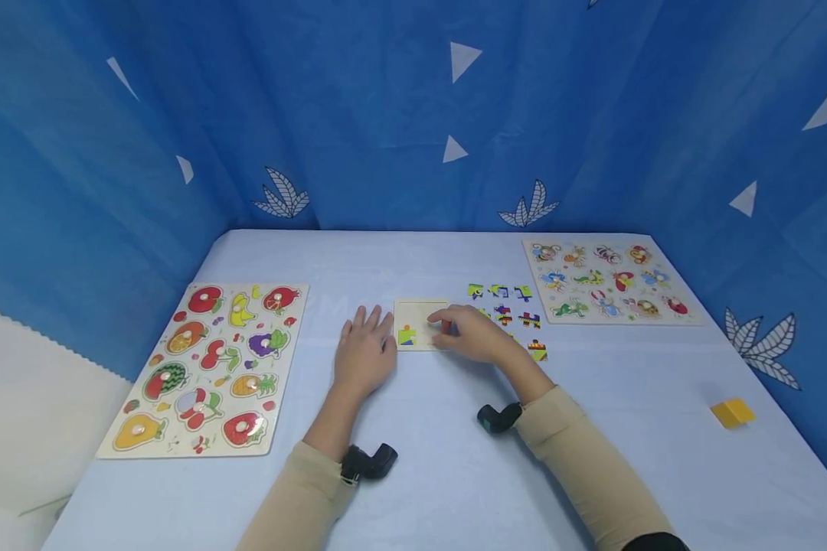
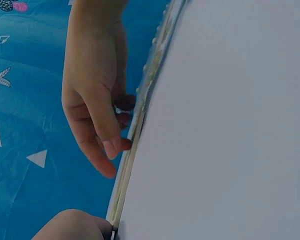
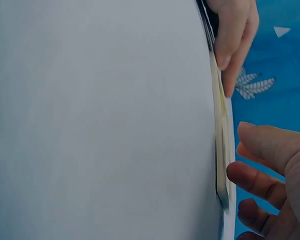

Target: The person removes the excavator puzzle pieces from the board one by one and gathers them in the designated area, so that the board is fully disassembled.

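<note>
A small pale wooden puzzle tray [image 1: 420,312] lies mid-table, with one green-and-yellow puzzle piece [image 1: 406,335] in its lower left corner. My left hand [image 1: 365,356] rests with fingers extended at the tray's left edge. Over the tray's right side is my right hand [image 1: 470,333], its fingers loosely bent. The right wrist view shows the right hand's thumb [image 3: 265,142] and fingers apart, nothing between them. Several colourful puzzle pieces [image 1: 529,318] lie in rough rows just right of that hand, which partly hides some of them.
On the left lies a large fruit puzzle board [image 1: 210,375]. An insect puzzle board [image 1: 609,283] is at the back right. A folded yellow paper [image 1: 733,413] sits near the right table edge. Blue curtains [image 1: 386,115] hang behind the white table [image 1: 427,490].
</note>
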`<action>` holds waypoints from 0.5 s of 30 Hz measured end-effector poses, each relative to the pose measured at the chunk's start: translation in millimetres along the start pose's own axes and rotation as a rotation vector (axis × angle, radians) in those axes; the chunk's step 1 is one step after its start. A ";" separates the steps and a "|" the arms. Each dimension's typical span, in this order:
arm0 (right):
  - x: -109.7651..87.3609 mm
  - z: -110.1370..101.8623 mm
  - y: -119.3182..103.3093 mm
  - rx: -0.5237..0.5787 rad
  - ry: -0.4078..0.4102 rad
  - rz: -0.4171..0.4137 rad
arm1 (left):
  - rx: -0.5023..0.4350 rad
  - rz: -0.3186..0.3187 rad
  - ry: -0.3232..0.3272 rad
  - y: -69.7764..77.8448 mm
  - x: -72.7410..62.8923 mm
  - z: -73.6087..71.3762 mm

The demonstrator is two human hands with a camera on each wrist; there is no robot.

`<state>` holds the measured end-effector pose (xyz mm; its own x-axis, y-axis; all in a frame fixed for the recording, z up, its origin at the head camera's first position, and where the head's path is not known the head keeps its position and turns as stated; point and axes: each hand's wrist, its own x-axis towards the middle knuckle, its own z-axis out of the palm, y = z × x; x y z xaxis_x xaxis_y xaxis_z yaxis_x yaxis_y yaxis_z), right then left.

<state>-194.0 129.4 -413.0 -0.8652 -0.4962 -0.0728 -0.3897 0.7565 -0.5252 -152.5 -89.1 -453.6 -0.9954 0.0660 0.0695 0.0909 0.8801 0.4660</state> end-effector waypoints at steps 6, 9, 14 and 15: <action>11.7 9.8 -11.8 -0.059 -0.019 -0.035 | 0.043 0.002 -0.006 -0.6 -0.3 0.1; 15.2 13.1 -14.5 -0.065 -0.019 -0.039 | 0.046 0.004 -0.002 -0.1 -0.5 -0.1; 18.5 17.6 -14.3 -0.064 -0.009 -0.046 | 0.054 0.005 0.002 0.5 -1.2 0.0; 18.9 18.3 -14.1 -0.061 -0.009 -0.048 | 0.055 0.006 0.003 0.6 -1.3 -0.1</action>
<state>-199.1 101.6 -422.5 -0.8421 -0.5363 -0.0566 -0.4496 0.7562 -0.4755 -151.2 -88.7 -453.3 -0.9948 0.0701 0.0745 0.0949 0.9043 0.4163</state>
